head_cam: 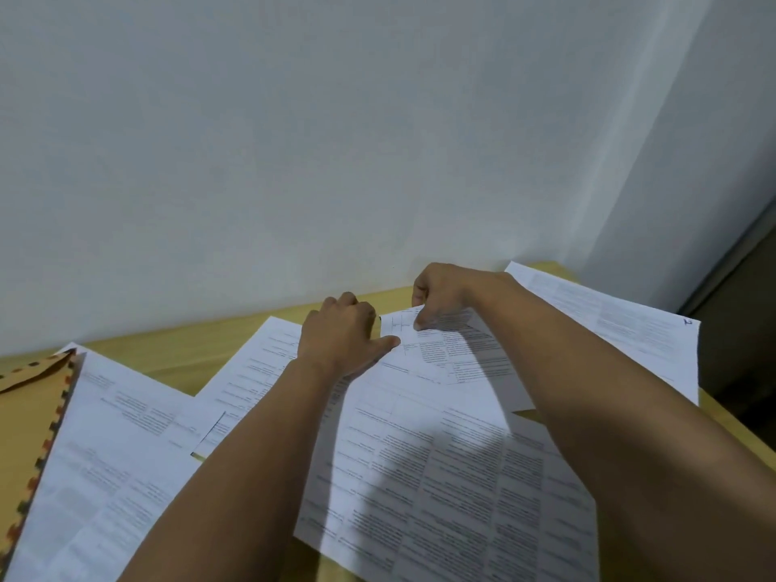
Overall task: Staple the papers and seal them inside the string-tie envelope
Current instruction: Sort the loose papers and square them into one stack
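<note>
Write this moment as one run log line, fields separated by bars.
phase: gathering papers | right hand: pinches table sheet far corner | left hand: beside it, grip unclear | envelope: far left, open | stapler: unseen

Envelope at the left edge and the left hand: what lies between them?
In the head view, overlapping printed sheets and a strip of bare wooden table lie between the envelope and the left hand. No stapler shows there.

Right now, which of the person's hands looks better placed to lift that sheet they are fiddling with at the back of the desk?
Probably the right hand: its fingers already pinch the far corner of the table-printed sheet. The left hand only touches that sheet's edge with its thumb, fingers curled. No stapler is visible.
</note>
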